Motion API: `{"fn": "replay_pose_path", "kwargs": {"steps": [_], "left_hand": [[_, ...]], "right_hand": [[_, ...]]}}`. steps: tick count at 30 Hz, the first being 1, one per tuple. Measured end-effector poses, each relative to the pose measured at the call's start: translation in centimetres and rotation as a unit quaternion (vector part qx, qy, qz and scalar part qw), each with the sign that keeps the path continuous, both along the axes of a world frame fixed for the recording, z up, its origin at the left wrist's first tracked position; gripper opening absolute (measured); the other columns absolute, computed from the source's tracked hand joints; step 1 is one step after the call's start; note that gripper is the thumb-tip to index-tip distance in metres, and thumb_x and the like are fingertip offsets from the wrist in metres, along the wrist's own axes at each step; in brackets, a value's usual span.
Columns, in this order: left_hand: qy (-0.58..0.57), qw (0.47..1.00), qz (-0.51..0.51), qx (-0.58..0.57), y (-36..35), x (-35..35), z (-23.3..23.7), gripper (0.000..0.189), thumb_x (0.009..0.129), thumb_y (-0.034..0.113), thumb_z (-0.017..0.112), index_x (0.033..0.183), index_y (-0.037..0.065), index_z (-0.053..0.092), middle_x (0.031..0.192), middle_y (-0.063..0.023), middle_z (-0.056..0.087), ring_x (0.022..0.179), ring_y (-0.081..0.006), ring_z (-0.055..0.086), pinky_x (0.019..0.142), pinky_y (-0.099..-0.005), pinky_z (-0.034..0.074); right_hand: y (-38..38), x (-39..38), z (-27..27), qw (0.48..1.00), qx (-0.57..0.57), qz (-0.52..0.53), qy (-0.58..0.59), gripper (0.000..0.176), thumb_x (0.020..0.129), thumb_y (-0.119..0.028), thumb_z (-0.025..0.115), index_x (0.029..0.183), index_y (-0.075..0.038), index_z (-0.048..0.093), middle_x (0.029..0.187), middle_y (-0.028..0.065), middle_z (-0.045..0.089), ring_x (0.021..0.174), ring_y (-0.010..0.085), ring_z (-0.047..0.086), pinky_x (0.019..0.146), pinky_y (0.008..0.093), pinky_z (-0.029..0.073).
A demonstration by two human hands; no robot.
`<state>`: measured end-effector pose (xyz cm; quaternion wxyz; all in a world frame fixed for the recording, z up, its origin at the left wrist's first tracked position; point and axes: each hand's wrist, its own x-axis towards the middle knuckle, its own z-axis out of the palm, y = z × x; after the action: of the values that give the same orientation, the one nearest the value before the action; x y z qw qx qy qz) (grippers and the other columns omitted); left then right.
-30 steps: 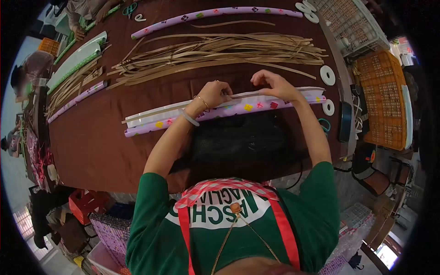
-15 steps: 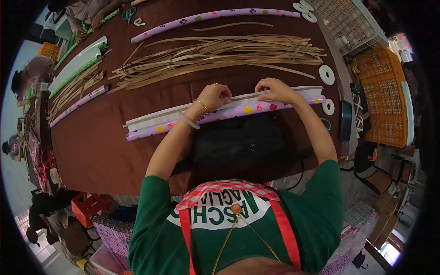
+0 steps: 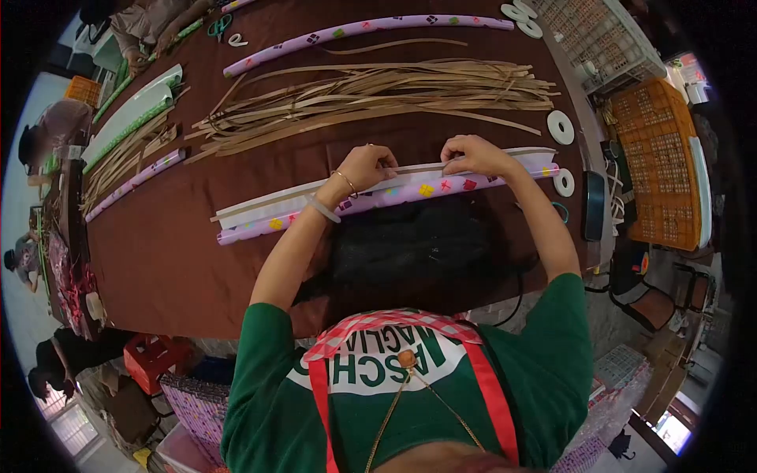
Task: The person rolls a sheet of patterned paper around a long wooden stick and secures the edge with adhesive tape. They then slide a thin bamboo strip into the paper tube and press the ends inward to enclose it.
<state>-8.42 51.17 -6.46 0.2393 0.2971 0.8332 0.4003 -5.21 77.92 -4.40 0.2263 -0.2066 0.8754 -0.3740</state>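
Observation:
Across the table before me lies a partly rolled sheet of purple patterned wrapping paper [image 3: 410, 192], its white underside turned up along the far side. A thin flat wooden strip [image 3: 422, 167] runs along that far edge. My left hand [image 3: 367, 168] is closed with fingertips pinched at the strip and paper edge, left of the middle. To its right, my right hand [image 3: 476, 155] pinches the same edge, thumb and fingers curled together. Beyond both hands is a loose pile of similar wooden strips [image 3: 378, 98]. Palms and some fingertips are hidden.
White tape rolls [image 3: 561, 127] lie at the right. Another purple paper roll [image 3: 371, 33] stretches across the far side. Scissors [image 3: 220, 25] rest at far left. A black cloth-like bundle [image 3: 410, 244] sits near me; an orange crate [image 3: 658, 165] stands off the right edge. Other people work at left.
My hands stay almost in place at the paper edge, with slight finger movement. The view has shifted very slightly. At lower left, a person in dark clothing has moved.

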Motion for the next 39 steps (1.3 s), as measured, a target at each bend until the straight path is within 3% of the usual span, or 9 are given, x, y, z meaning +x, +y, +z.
{"fn": "replay_pose_path", "kwargs": {"steps": [6,9,11,12,14,17,19,32,39], "left_hand": [[0.009,1.000,-0.003,-0.002,0.1,0.0,0.0,0.019,0.065,0.014,0.071,0.080,0.005,0.065,0.073,-0.0109,0.064,0.068,-0.0223,0.062,0.064,-0.0315,0.049],[0.021,1.000,-0.007,0.001,0.0,0.0,-0.3,0.018,0.067,0.013,0.071,0.081,0.004,0.064,0.072,-0.0099,0.063,0.066,-0.0203,0.061,0.063,-0.0303,0.049],[0.033,0.999,-0.016,0.004,0.0,0.0,-0.4,0.019,0.068,0.013,0.070,0.082,0.002,0.063,0.071,-0.0090,0.063,0.065,-0.0180,0.060,0.062,-0.0289,0.048],[0.029,0.999,-0.012,-0.007,0.1,0.0,-0.3,0.018,0.068,0.012,0.070,0.082,0.003,0.063,0.071,-0.0089,0.063,0.065,-0.0177,0.060,0.062,-0.0288,0.048],[0.026,0.999,-0.011,-0.018,0.1,0.0,-0.1,0.018,0.068,0.012,0.070,0.081,0.003,0.063,0.071,-0.0088,0.063,0.065,-0.0175,0.060,0.062,-0.0288,0.048],[0.036,0.999,-0.015,-0.007,0.2,0.1,0.0,0.018,0.067,0.012,0.070,0.081,0.002,0.063,0.071,-0.0094,0.062,0.064,-0.0172,0.060,0.061,-0.0289,0.048],[0.020,1.000,-0.003,-0.014,0.1,0.1,0.1,0.017,0.065,0.012,0.070,0.079,0.004,0.065,0.070,-0.0102,0.063,0.066,-0.0212,0.061,0.062,-0.0304,0.049],[0.045,0.999,-0.022,-0.016,0.0,0.0,0.7,0.018,0.066,0.015,0.070,0.079,0.004,0.065,0.072,-0.0112,0.064,0.067,-0.0232,0.063,0.063,-0.0313,0.050],[0.029,0.999,-0.028,-0.006,-0.2,0.0,0.8,0.017,0.066,0.014,0.069,0.079,0.004,0.065,0.071,-0.0117,0.064,0.066,-0.0224,0.062,0.063,-0.0316,0.050]], "right_hand": [[0.0,0.2,0.7,1.000,0.020,-0.006,0.008,0.027,0.065,-0.022,0.074,0.077,-0.005,0.057,0.078,0.0071,0.057,0.076,0.0220,0.054,0.067,0.0336,0.042],[0.4,0.8,1.6,0.998,0.016,-0.013,0.055,0.026,0.064,-0.016,0.073,0.076,-0.004,0.053,0.074,0.0046,0.054,0.072,0.0168,0.051,0.066,0.0294,0.042],[0.8,1.2,3.1,0.991,0.022,-0.106,-0.084,0.025,0.064,-0.012,0.071,0.081,-0.004,0.055,0.076,0.0039,0.054,0.073,0.0147,0.051,0.067,0.0279,0.042],[1.3,1.2,2.5,0.990,0.022,-0.107,-0.083,0.025,0.064,-0.012,0.071,0.081,-0.004,0.055,0.076,0.0039,0.054,0.073,0.0147,0.051,0.067,0.0279,0.042],[2.3,1.3,1.2,0.994,-0.052,-0.083,-0.045,0.025,0.066,-0.009,0.069,0.087,-0.003,0.057,0.079,0.0038,0.055,0.074,0.0129,0.051,0.068,0.0260,0.042],[2.3,1.6,1.4,0.993,-0.050,-0.096,-0.043,0.025,0.068,-0.009,0.066,0.092,-0.003,0.059,0.081,0.0040,0.055,0.075,0.0122,0.051,0.069,0.0251,0.042],[1.9,1.5,2.0,0.994,-0.034,-0.090,-0.059,0.024,0.069,-0.010,0.066,0.091,-0.003,0.060,0.081,0.0038,0.055,0.076,0.0122,0.051,0.069,0.0255,0.042],[2.8,0.6,1.3,0.998,-0.017,0.011,-0.067,0.022,0.073,-0.019,0.069,0.087,-0.004,0.060,0.080,0.0038,0.057,0.074,0.0141,0.052,0.065,0.0294,0.042],[2.5,1.0,2.0,0.996,-0.001,-0.019,-0.091,0.020,0.072,-0.013,0.065,0.085,0.000,0.059,0.078,0.0042,0.057,0.072,0.0125,0.052,0.066,0.0272,0.043]]}}
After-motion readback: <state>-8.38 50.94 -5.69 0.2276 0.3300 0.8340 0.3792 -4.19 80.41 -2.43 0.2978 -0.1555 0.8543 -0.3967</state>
